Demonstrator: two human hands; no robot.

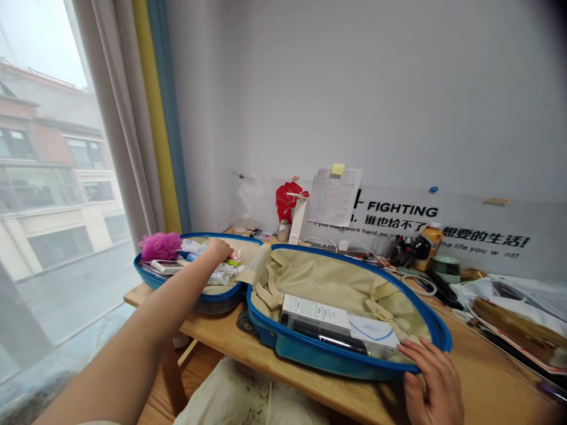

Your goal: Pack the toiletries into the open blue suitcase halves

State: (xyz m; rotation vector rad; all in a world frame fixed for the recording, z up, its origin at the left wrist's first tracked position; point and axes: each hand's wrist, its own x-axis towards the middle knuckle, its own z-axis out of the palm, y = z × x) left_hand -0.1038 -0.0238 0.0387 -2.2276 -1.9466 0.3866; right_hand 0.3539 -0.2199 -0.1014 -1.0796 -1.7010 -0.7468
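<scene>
A blue suitcase (354,373) lies opened flat on the wooden table, with a beige lining. My left hand (218,251) reaches into its left half among small packets and tubes (224,275); its fingers point away and are mostly hidden, so whether they grip anything does not show. A pink bath puff (160,245) sits at that half's left end. My right hand (432,378) rests open, fingers apart, at the near right rim of the other half. Close to it inside lie a white box with a blue line (374,330), another white box (314,313) and a black glossy case (323,337).
Behind the suitcase stand a small jar (283,228) and a white upright stand (297,221). To the right are an orange-labelled bottle (427,247), a green-grey container (445,268), cables and a brown pouch (518,324). A window (44,177) is on the left.
</scene>
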